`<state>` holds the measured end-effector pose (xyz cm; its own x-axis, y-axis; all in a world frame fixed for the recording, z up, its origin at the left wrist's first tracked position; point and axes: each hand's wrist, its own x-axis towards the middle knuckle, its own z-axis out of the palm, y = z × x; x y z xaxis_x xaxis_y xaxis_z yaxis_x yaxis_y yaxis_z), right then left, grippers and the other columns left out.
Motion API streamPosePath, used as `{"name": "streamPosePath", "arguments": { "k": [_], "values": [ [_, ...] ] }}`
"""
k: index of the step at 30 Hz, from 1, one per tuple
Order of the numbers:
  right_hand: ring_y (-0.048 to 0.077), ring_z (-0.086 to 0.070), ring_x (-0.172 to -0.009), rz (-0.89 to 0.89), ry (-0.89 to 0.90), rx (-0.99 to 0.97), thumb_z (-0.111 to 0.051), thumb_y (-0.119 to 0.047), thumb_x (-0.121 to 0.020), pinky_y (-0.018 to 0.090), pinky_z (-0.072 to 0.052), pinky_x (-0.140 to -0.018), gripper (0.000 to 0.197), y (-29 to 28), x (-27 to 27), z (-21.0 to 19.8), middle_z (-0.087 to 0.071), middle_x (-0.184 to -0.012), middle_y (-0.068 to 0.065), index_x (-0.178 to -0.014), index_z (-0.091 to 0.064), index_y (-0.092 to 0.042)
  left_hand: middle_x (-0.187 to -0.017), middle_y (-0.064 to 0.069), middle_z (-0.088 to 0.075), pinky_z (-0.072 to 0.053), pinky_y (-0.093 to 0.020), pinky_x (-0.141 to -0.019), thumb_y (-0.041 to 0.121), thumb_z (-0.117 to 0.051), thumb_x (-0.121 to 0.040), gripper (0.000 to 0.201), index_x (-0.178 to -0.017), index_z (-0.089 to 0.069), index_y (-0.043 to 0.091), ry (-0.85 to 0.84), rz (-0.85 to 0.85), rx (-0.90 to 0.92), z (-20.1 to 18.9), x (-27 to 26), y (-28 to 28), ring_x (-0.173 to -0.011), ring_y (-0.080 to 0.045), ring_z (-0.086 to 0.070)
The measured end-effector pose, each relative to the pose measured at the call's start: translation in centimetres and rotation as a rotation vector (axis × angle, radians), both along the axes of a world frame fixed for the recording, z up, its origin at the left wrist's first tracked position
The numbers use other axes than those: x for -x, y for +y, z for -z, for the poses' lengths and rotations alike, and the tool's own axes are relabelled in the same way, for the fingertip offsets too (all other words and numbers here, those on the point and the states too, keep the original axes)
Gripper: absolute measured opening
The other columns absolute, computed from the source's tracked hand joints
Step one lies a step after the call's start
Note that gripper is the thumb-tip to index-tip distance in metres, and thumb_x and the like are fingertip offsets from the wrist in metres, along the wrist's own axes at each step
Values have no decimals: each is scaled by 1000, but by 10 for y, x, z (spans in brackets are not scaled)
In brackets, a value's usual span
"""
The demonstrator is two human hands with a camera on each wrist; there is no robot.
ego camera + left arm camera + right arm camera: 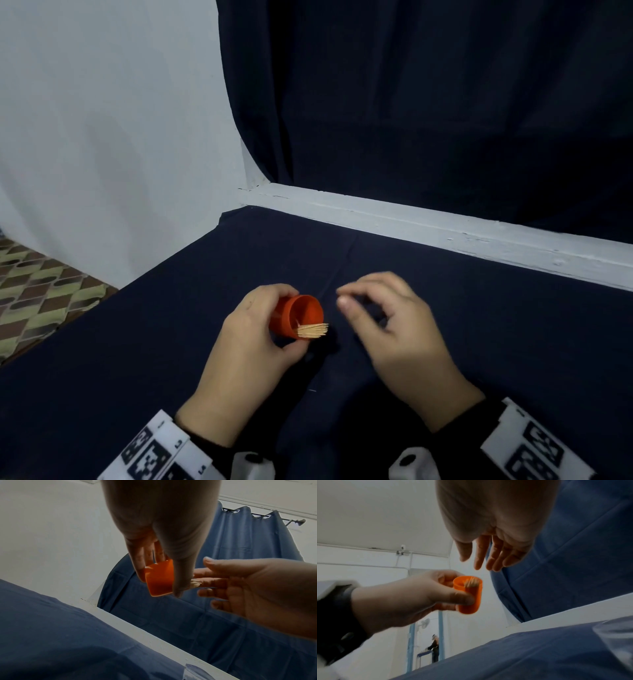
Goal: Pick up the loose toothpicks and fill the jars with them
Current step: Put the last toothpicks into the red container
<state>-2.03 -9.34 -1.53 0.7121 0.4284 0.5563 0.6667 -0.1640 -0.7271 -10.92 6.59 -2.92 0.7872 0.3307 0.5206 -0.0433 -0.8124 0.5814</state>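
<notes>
My left hand (260, 329) grips a small orange jar (297, 315), tilted with its open mouth toward the right. A bundle of toothpicks (312, 330) sticks out of the mouth. The right wrist view shows the orange jar (469, 596) from the side with the toothpicks (471, 583) inside, thumb across its wall. In the left wrist view the jar (159, 579) hangs under my fingers. My right hand (383, 318) hovers just right of the jar mouth, fingers loosely bent and holding nothing; the right hand (489, 555) shows spread fingers above the jar.
A dark blue cloth (171, 342) covers the table. A white ledge (445, 226) runs along the far side under a dark curtain (411, 102). A clear container (614, 639) shows at the lower right of the right wrist view. Patterned floor (37, 284) lies beyond the left table edge.
</notes>
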Motion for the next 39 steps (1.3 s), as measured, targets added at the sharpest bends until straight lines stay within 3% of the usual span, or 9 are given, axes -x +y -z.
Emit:
{"name": "streamPosePath", "arguments": {
  "k": [3,7,11,13,16,22,25,31,39],
  "values": [
    [1,-53,-86,177,103,154,-64,-23,-89,6,-36,-73,13,-19,-24,-1,-56,-101,-14,-100,-66,-28,-100,26,-56,-41,-8,-84,16,-86,-61,54,-102,-57,36,-7,7,-1,-3,-4,-2,-100,7,-51],
    [17,-46,-121,174,299,768,-63,-29,-87,22,-38,-97,61,-33,-47,16,-32,-142,1,-142,-36,-27,-99,26,-55,-39,-4,-81,16,-85,-62,56,-101,-54,40,10,27,10,-6,-9,-8,-100,9,-49],
    [22,-28,-140,53,365,930,-70,-28,-83,25,-33,-106,86,-28,-55,30,-3,-158,4,-150,-16,-36,-99,27,-53,-38,0,-78,14,-85,-62,57,-101,-53,41,25,34,10,-6,-14,-10,-101,11,-47],
    [21,-24,-142,5,361,985,-70,-27,-84,25,-31,-106,85,-26,-58,32,-1,-159,3,-150,-17,-37,-99,28,-52,-39,-2,-77,13,-85,-62,59,-101,-52,42,35,43,12,-5,-16,-10,-101,11,-48],
    [20,-37,-132,12,304,1050,-65,-17,-87,26,-36,-102,66,-23,-62,36,-23,-152,2,-144,-33,-29,-99,27,-53,-43,-8,-76,15,-85,-63,59,-101,-50,45,40,54,12,-5,-20,-10,-98,7,-51],
    [17,-54,-104,-20,342,999,-60,-4,-87,8,-38,-66,42,-36,-62,28,-38,-120,-4,-124,-52,-23,-99,26,-54,-43,-6,-76,19,-85,-63,56,-100,-52,44,38,95,5,-9,-34,-16,-99,7,-51],
    [11,-53,-99,33,391,904,-65,-26,-85,12,-42,-79,44,-53,-52,21,-38,-116,-6,-126,-49,-29,-99,24,-57,-45,-9,-77,20,-85,-63,51,-100,-56,40,19,141,17,-12,-41,-25,-96,5,-54],
    [0,-58,-81,198,529,359,-66,-30,-82,1,-39,-61,25,-98,-5,4,-50,-106,-8,-102,-55,-39,-98,20,-60,-47,-12,-78,18,-84,-63,47,-100,-61,35,4,244,94,-14,-50,-48,-95,2,-57],
    [15,-69,-92,156,759,-444,-67,-13,-80,31,-53,-80,35,-132,36,13,-71,-102,-3,-112,-59,-24,-102,24,-60,-53,-20,-81,18,-85,-64,50,-102,-60,38,6,383,152,-12,-56,-91,-96,1,-60]
  ]
}}
